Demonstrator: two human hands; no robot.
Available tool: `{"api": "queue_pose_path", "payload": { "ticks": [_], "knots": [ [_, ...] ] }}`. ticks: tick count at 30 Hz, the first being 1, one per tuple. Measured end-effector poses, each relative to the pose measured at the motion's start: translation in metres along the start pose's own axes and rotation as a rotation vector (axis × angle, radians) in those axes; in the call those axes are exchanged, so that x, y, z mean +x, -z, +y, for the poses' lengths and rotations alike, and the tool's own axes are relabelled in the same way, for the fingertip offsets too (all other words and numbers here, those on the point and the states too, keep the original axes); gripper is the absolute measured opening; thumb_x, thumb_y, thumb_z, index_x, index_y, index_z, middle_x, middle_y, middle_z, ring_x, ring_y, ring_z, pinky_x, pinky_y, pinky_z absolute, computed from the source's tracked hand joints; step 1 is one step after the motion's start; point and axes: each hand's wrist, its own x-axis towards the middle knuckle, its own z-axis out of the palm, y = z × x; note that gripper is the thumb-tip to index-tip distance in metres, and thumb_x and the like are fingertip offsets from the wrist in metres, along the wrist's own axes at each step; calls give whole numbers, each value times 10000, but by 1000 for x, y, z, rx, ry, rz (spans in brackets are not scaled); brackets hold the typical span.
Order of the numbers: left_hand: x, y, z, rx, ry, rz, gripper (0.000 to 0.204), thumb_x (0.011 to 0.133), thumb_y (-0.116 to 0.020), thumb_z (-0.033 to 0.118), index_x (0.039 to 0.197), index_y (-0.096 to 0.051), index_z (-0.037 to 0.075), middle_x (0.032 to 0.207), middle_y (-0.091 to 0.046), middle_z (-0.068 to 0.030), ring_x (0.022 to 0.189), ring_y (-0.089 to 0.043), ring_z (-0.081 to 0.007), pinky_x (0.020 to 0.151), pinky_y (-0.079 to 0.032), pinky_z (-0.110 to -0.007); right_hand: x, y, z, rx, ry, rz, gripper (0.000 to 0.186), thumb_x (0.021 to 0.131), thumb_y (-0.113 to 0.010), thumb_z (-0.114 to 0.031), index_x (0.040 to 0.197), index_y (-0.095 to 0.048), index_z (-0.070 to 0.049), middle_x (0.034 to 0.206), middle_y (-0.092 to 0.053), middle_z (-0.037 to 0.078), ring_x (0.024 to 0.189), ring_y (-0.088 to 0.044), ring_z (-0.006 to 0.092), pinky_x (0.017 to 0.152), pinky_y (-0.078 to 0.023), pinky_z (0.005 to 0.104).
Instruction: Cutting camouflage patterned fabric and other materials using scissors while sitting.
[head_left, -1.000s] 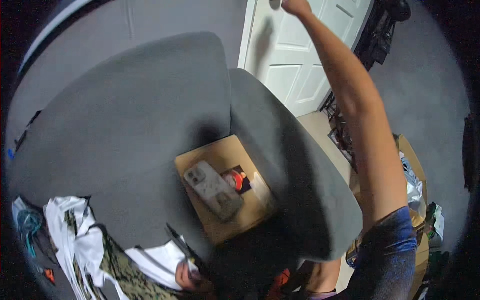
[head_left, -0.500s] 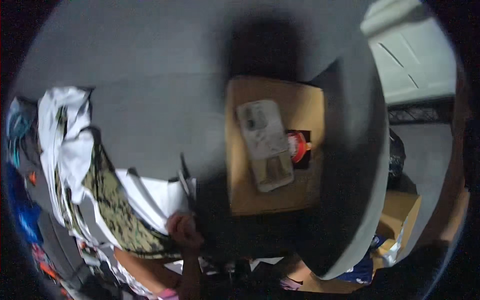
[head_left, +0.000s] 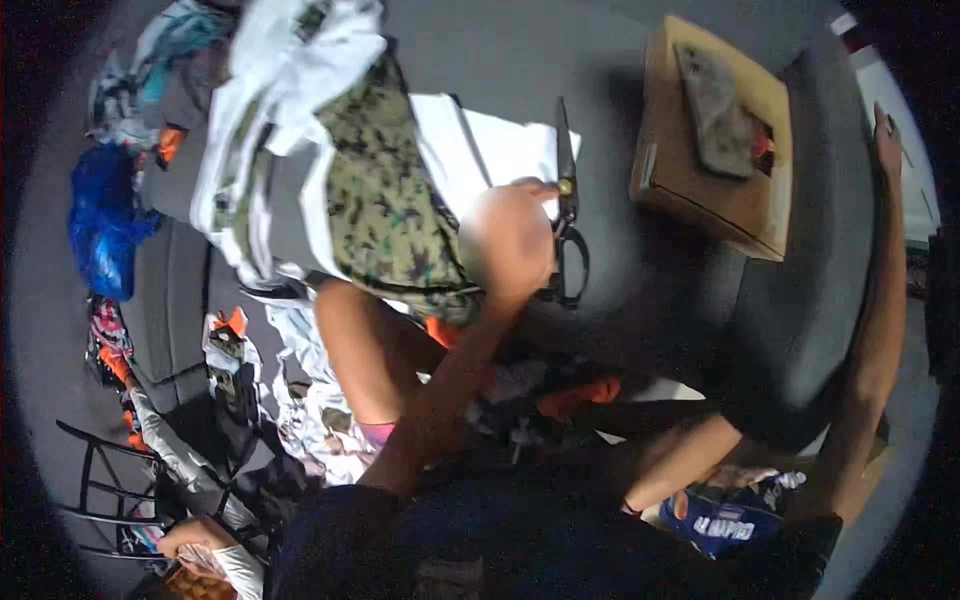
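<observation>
My left hand (head_left: pixel 508 240) rests at the edge of a camouflage-and-white garment (head_left: pixel 385 170), right beside a pair of large black-handled scissors (head_left: pixel 566 190). The scissors' blades point away from me, and a fingertip reaches their pivot. Blur covers most of this hand, so its grip is unclear. Under the scissors' left side lies white fabric (head_left: pixel 445 130). Far to the right, my right arm stretches forward, and my right hand (head_left: pixel 886 150) is at a white panel (head_left: pixel 912 190). Its fingers are too small and dim to read.
A cardboard box (head_left: pixel 700 205) bears a flat grey oblong piece (head_left: pixel 715 110) and a small red item (head_left: pixel 763 150). Leftward lie a blue plastic bundle (head_left: pixel 103 220) and piled clothing (head_left: pixel 180 50). A black rack (head_left: pixel 105 490) and another person's arm (head_left: pixel 195 540) show lower left.
My view has turned, and the box and garment now sit higher and farther right in it. My right arm has come into sight, stretched out to the right. The scissors show clearly now.
</observation>
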Motion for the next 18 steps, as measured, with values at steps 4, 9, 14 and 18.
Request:
{"api": "queue_pose_path", "payload": {
  "ticks": [4, 9, 14, 18],
  "knots": [
    [17, 18, 30, 133, 44, -139, 402, 690, -485, 22, 1082, -550, 82, 960, -587, -89, 875, -544, -276, 767, -371, -354, -73, -9, -32, 6, -83, -76, 585, 862, -463, -508, 1264, -468, -83, 1209, -543, 174, 1064, -543, 335, 882, -433, 377],
    [5, 42, 24, -200, 71, -235, 421, 674, -491, 37, 1092, -537, 58, 969, -600, -121, 808, -567, -331, 722, -426, -388, -173, 43, -90, -103, 152, -173, 527, 868, -491, -430, 1204, -508, -24, 1133, -583, 188, 1029, -561, 343, 877, -438, 376],
    [-16, 97, 40, -250, -277, -146, 384, 687, -527, 1, 1071, -529, 14, 1037, -589, -151, 826, -586, -307, 724, -466, -373, -253, 84, -119, -228, 371, -230, 482, 791, -584, -240, 1230, -491, -66, 1211, -530, 176, 1070, -530, 331, 890, -435, 362],
    [-62, 164, 52, -498, -242, -174, 383, 734, -534, -54, 1105, -536, 39, 1061, -583, -130, 894, -575, -273, 817, -446, -317, -298, 102, -135, -376, 442, -67, 480, 764, -606, -237, 1214, -502, -106, 1194, -544, 153, 1044, -534, 317, 867, -434, 381]
  ]
}}
